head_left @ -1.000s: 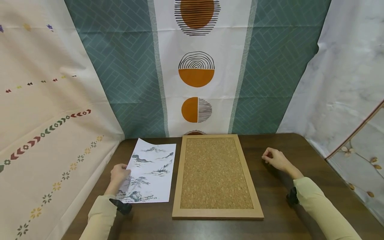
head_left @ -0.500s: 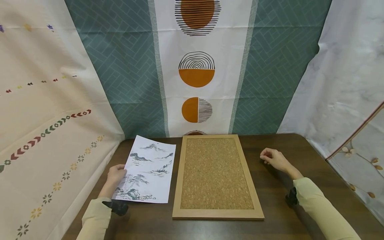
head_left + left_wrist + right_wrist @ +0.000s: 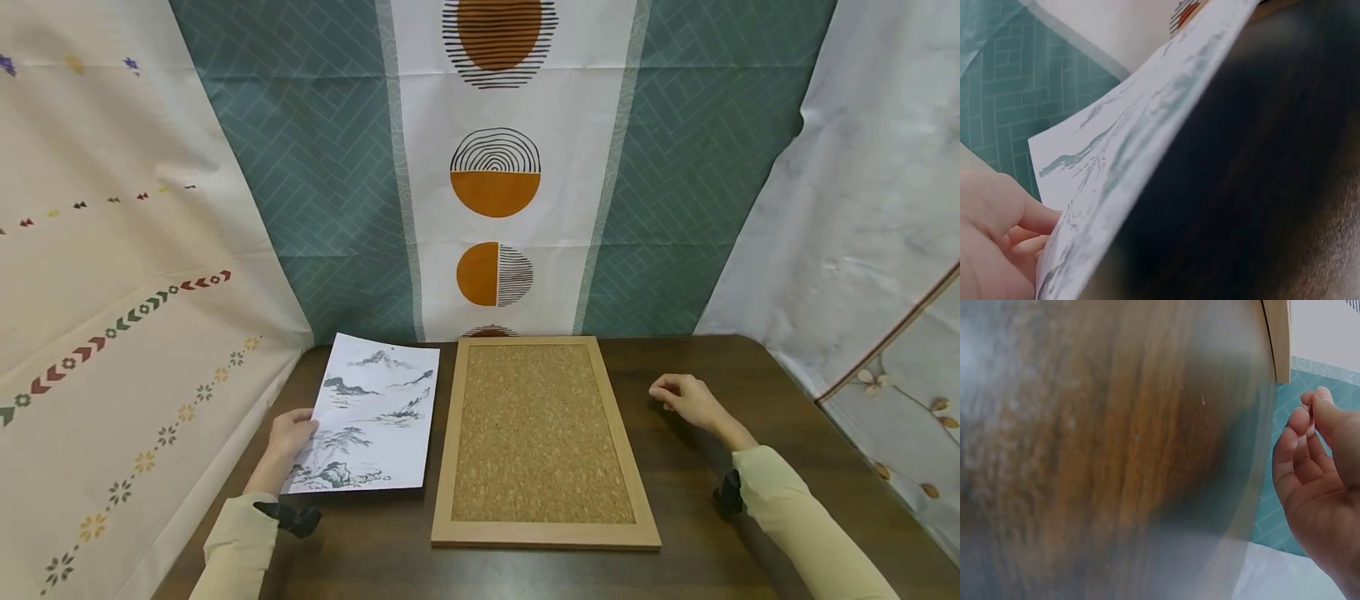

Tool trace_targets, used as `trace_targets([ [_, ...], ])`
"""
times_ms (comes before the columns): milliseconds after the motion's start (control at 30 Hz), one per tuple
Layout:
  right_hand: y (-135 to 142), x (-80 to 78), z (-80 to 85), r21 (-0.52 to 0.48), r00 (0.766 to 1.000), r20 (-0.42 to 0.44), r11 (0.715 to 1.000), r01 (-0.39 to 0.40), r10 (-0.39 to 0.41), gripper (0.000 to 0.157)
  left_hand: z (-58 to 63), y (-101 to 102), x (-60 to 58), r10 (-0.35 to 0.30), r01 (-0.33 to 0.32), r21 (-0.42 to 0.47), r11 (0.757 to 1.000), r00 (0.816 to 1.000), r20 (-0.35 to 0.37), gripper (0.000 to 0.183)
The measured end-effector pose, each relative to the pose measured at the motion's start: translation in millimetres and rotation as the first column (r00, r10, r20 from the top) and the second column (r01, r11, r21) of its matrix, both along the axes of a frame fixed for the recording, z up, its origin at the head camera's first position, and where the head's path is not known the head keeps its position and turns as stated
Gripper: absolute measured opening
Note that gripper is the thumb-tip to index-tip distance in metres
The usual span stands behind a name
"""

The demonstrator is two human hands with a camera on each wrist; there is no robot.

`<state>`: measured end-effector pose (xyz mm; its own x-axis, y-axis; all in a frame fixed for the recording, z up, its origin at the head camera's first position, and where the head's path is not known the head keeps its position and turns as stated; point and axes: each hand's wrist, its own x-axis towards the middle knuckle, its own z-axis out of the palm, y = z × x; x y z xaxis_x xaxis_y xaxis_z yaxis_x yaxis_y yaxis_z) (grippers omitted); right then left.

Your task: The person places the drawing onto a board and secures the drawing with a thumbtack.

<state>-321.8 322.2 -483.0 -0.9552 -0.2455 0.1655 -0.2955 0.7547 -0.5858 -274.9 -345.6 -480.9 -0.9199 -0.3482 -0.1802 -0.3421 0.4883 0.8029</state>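
My left hand (image 3: 291, 435) pinches the left edge of a white sheet of paper (image 3: 405, 437) printed with an ink landscape of mountains and trees. The sheet is lifted off the table and bends in the left wrist view, thumb on its printed face. To its right lies a wood-framed cork board (image 3: 540, 433), flat on the table. Beyond the board's right side, my right hand (image 3: 693, 402) hovers with curled fingers, thumb tip against the index finger. A thin dark line shows between those tips in the right wrist view; whether they hold something tiny is unclear.
The dark brown table (image 3: 525, 575) ends at a hanging cloth (image 3: 322, 275) with orange circles and green bands. A cream patterned cloth (image 3: 150, 350) borders the left side, a pale marbled one (image 3: 847, 233) the right. Black straps sit on both wrists.
My left hand has moved slightly left and drawn the paper with it. The sheet's bottom edge has risen from the table. My right hand has shifted a little left.
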Motion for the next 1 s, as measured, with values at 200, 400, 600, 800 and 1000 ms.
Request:
trace_targets([
  [200, -3, 0.3, -0.1, -0.029, 1.0, 0.006, 1.0, -0.006, 0.007, 0.025, -2.8, 1, -2.0, -0.019, 0.02, 0.057, 0.998, 1.0, -0.016, 0.042],
  [400, -1, -2.2, -1.2, -0.111, 0.999, 0.041, 0.994, 0.0, 0.005, 0.03, -0.3, 2, -4.7, -0.001, 0.005, 0.117, 0.993, 1.0, -0.027, 0.043],
  [600, -5, -1.5, 0.5, -0.181, 0.997, 0.066, 0.983, -0.022, 0.034, 0.029, -6.0, 3, -5.5, -0.028, 0.035, 0.176, 0.984, 0.999, -0.04, 0.045],
  [800, -10, -3.2, 0.2, -0.205, 0.995, 0.091, 0.979, -0.016, 0.035, 0.029, -8.1, 11, -4.0, -0.059, 0.07, 0.244, 0.967, 0.997, -0.05, 0.047],
  [1000, -14, -5.9, -0.7, -0.226, 0.994, 0.097, 0.974, -0.02, 0.043, 0.03, -8.0, 20, -3.4, -0.119, 0.142, 0.354, 0.924, 0.989, -0.088, 0.047],
])
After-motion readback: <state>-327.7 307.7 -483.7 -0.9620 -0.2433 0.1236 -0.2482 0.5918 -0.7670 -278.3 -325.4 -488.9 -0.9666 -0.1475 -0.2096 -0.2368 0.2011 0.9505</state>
